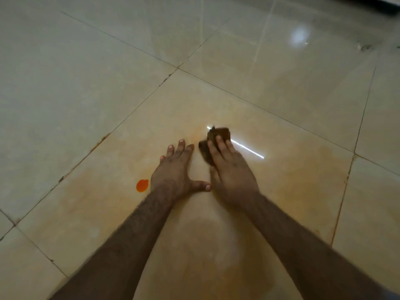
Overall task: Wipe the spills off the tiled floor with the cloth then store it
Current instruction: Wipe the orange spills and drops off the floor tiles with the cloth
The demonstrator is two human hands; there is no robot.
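Note:
A dark brown cloth (pixel 217 135) lies bunched on the glossy beige tiled floor (pixel 86 83), and my right hand (pixel 231 169) presses down on it with the fingers laid over it. Only the cloth's far end and left edge show past the fingers. My left hand (pixel 177 169) rests flat on the tile just left of it, fingers spread, holding nothing. A small bright orange spill (pixel 142 185) sits on the tile close to the left of my left wrist. Faint orange smears (pixel 307 176) spread over the tile around and to the right of both hands.
Dark grout lines (pixel 138 107) cross the floor diagonally, with chipped spots along one. A bright strip of reflected light (pixel 249 149) runs beside the cloth. A dark edge of something (pixel 381 3) shows at the top right corner.

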